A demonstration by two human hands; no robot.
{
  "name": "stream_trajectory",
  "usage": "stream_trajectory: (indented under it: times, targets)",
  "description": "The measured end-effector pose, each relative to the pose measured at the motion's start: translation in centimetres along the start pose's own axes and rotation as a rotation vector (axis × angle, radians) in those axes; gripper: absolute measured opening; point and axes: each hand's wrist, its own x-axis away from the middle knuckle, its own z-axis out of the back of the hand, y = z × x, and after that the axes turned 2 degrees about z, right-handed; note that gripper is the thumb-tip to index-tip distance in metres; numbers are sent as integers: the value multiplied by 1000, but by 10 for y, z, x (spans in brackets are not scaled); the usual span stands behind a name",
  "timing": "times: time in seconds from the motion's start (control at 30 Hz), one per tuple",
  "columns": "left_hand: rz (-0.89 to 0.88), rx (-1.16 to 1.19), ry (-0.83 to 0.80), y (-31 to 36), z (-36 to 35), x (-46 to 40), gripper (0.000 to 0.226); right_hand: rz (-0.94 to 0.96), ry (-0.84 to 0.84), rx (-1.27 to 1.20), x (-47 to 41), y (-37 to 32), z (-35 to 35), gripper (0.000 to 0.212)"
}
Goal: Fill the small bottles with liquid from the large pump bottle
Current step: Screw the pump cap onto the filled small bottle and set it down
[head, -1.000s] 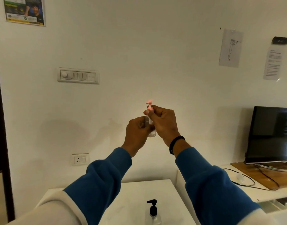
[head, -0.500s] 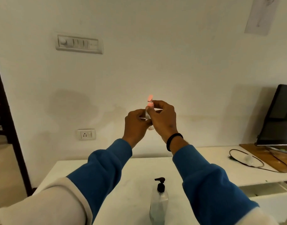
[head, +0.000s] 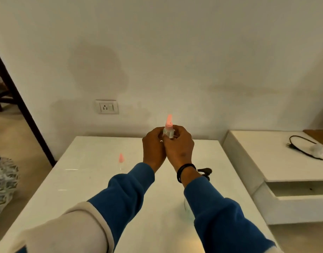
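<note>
Head camera is looking down at what, please?

— It is showing a white tabletop [head: 95, 179] against a pale wall, and two arms in blue sleeves are reaching over it.

— What are the hands doing?

— Both are holding one small bottle [head: 168, 132] up in the air above the far half of the tabletop. The left hand [head: 153, 149] is curling its fingers around the clear body from the left. The right hand [head: 180, 147] is gripping it from the right, with fingers closed near the neck. The pink pointed cap is standing up above both hands.

— Is another small bottle showing?

— Yes, a second small bottle [head: 121, 162] with a pink cap is standing upright on the tabletop, to the left of the hands and well apart from them.

— And the large pump bottle [head: 204, 171]?

— It is standing under the right forearm. Only the dark pump head and a part of the clear body are showing; the sleeve is hiding the rest.

— Anything else?

— A black cable [head: 303, 148] is lying on the low white shelf [head: 257, 154] at the right, and a wall socket [head: 107, 107] is sitting behind the tabletop.
</note>
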Motion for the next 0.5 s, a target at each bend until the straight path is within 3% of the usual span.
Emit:
stream_trajectory:
  times: [0.1, 0.37, 0.5]
  targets:
    - [117, 100, 0, -35, -12, 6, 21, -51, 7, 11, 5, 34, -16, 23]
    - [255, 56, -96, -143, -43, 25, 17, -218, 12, 84, 17, 139, -56, 16]
    - [295, 38, -111, -177, -59, 30, 19, -276, 26, 119, 18, 178, -69, 26]
